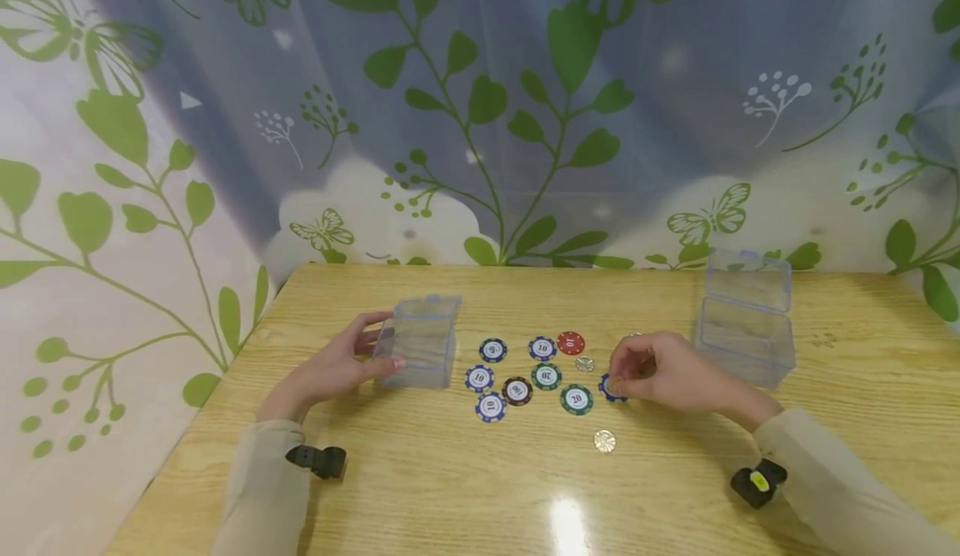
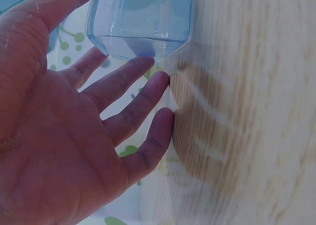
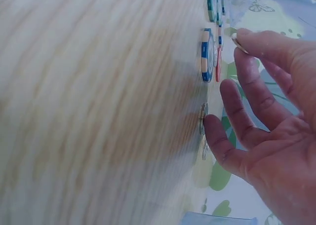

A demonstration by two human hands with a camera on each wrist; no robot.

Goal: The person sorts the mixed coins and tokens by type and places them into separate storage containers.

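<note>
My left hand [image 1: 350, 362] holds a clear plastic box [image 1: 416, 343] from its left side, with the thumb at the near side and the other fingers at the far side. The box's lid stands open. In the left wrist view the fingertips lie close to the tabletop. My right hand [image 1: 660, 370] pinches a small coin [image 3: 239, 43] between thumb and fingertip, with the other fingers spread. It is just over a blue poker chip [image 1: 611, 388], which it partly covers. Two loose coins [image 3: 203, 119] lie by its little finger in the right wrist view.
Several chips lie in the middle of the wooden table [image 1: 465, 481], among them a red chip [image 1: 571, 343], a brown chip [image 1: 517, 391] and a green chip [image 1: 577, 399]. One coin [image 1: 604, 441] is nearer me. A second clear box [image 1: 746, 339] stands open beyond my right wrist.
</note>
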